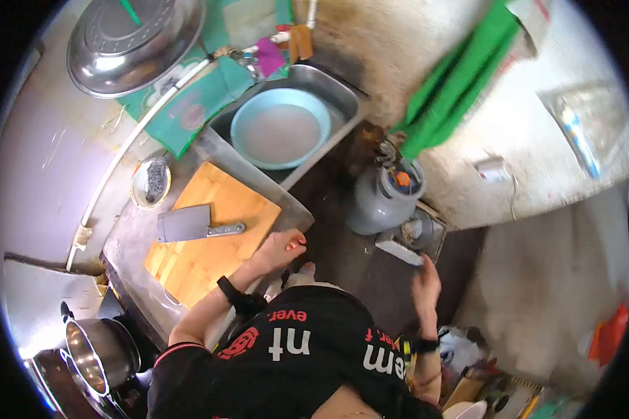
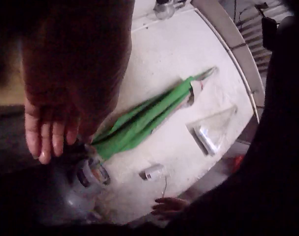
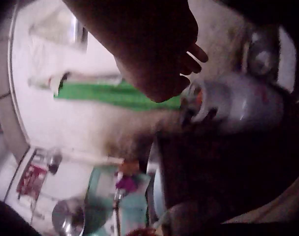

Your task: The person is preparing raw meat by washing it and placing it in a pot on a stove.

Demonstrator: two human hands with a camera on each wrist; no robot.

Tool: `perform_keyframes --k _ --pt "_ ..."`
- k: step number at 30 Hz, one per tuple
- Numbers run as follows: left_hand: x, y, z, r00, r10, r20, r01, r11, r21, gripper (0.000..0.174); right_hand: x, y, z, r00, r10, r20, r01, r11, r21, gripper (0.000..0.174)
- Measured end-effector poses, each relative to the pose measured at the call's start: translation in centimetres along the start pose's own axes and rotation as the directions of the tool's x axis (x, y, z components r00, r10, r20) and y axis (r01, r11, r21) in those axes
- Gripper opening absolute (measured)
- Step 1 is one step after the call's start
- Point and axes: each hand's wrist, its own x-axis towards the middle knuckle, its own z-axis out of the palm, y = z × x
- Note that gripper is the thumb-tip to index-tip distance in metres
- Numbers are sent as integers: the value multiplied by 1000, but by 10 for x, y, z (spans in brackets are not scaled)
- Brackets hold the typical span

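Observation:
In the head view my left hand (image 1: 281, 250) hovers by the near corner of a wooden cutting board (image 1: 241, 202), its fingers loosely bent around nothing. A cleaver (image 1: 185, 223) lies flat on that board. The left wrist view shows the same hand (image 2: 66, 108) with relaxed, extended fingers. My right hand (image 1: 426, 285) hangs low on the right, near a white-edged box (image 1: 400, 251) beside a grey gas cylinder (image 1: 377, 206). Seen from the right wrist, that hand (image 3: 159, 64) is dark, with loosely bent fingers and no object visible in it.
A metal sink (image 1: 349, 105) holds a light blue basin (image 1: 317, 148) of cloudy water. A bowl with a scouring pad (image 1: 156, 181) stands left of the board. Green cloth (image 1: 454, 84) hangs above the cylinder. Pots (image 1: 94, 349) are at lower left, with clutter at lower right.

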Motion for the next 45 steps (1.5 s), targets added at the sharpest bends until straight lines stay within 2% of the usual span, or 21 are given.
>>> perform_keyframes --k 3,6,9,13,15,18,19,22,25,27,28,30,33,34,35,37,39,40,42,43,45 --pt "34 -9 -63 996 -87 -17 85 989 -118 27 133 -113 83 869 -433 239 415 901 126 50" --pt "65 -14 -123 963 -266 37 244 806 -539 32 230 -214 157 705 -600 377 456 792 406 52" --pt "88 -23 -165 938 -347 3 211 563 -799 38 318 -273 232 569 -504 649 310 863 399 57" --pt "124 -74 -174 914 -406 3 70 151 -986 43 411 -282 359 371 -399 838 362 894 265 74" --pt "148 -98 -162 872 -489 20 41 32 -999 52 441 -274 440 335 -394 856 506 842 190 74" --pt "194 -115 -140 759 -650 36 -37 -99 -994 58 440 -308 475 290 -376 880 678 729 88 75" --pt "208 -123 -131 703 -711 29 -30 -70 -997 58 429 -319 476 281 -367 887 725 686 54 76" --pt "242 -151 -103 539 -842 19 28 -5 -1000 66 382 -304 498 2 -431 902 979 184 86 70" --pt "270 -166 -89 437 -899 -34 64 69 -996 75 378 -275 458 -339 -494 801 939 -133 316 71" --pt "284 -184 -69 415 -900 -133 21 155 -988 61 397 -277 437 -416 -353 838 905 -74 419 73" --pt "288 -188 -65 368 -914 -173 202 260 -944 61 407 -276 432 -452 -282 846 887 -40 460 74" --pt "295 -195 -54 295 -918 -266 551 391 -737 62 425 -268 436 -318 -314 895 920 127 371 81" --pt "301 -210 -47 409 -902 -138 698 407 -589 65 443 -264 444 -147 -352 924 913 311 264 87" --pt "302 -193 -54 421 -901 -102 615 366 -698 65 447 -263 446 -90 -367 926 903 362 231 88" --pt "304 -175 -61 440 -895 -70 521 318 -792 64 448 -257 450 -92 -376 922 758 574 310 82" --pt "307 -152 -74 553 -833 28 223 115 -968 57 451 -246 456 -82 -387 918 323 861 392 71" --pt "307 -144 -77 731 -678 80 -146 -270 -952 45 450 -260 437 -174 -230 958 48 969 242 66" --pt "305 -158 -69 756 -649 84 -180 -330 -927 41 445 -265 427 -234 -153 960 -93 986 135 64" --pt "304 -190 -55 806 -587 81 -238 -446 -863 34 448 -266 434 -213 -255 943 34 963 268 67" --pt "304 -197 -51 739 -665 107 -191 -359 -914 34 451 -268 437 -205 -311 928 100 937 336 69" --pt "304 -203 -49 580 -805 122 -61 -192 -979 33 458 -257 439 -174 -514 840 536 666 519 70"
